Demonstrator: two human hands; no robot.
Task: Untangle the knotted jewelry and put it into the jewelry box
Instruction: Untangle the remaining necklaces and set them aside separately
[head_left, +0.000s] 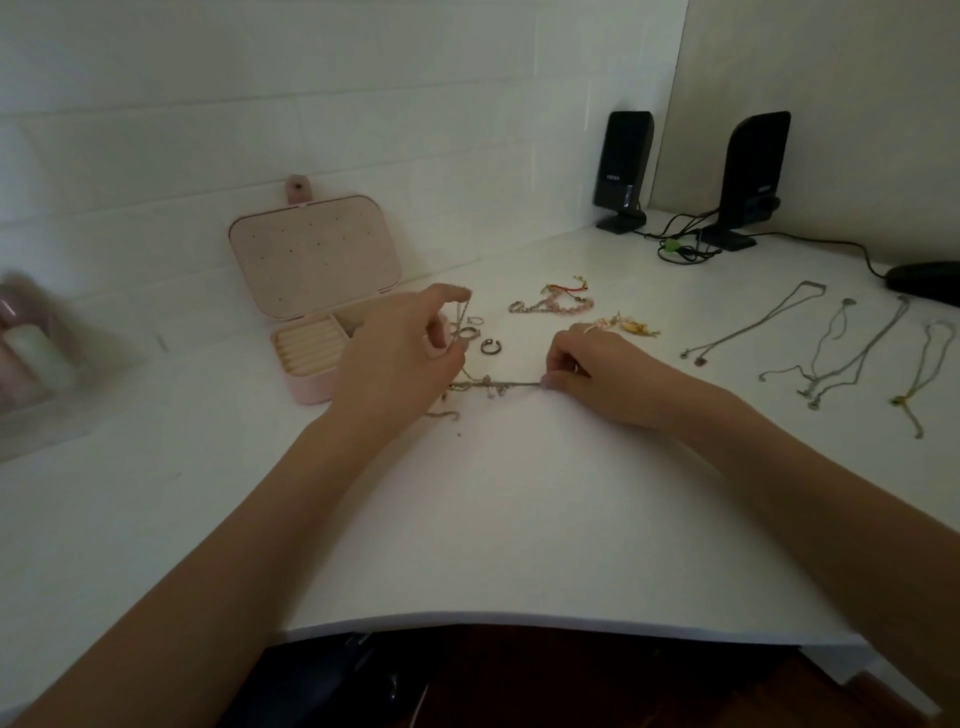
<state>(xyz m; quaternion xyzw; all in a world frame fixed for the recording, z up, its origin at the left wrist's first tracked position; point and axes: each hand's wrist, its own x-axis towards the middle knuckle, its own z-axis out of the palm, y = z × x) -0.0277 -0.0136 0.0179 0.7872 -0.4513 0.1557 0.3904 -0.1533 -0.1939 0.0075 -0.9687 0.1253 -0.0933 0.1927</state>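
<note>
- right now the knotted chain (491, 387) lies stretched on the white desk (519, 519) between your hands, just in front of the open pink jewelry box (311, 291).
- your right hand (592, 374) pinches one end; your left hand (400, 358) pinches a strand lifted near its fingertips.
- pulling the ends apart would likely tighten the knot or snap a thin link.
- the loose rings (470, 335) beside your left hand could get swept along.
</note>
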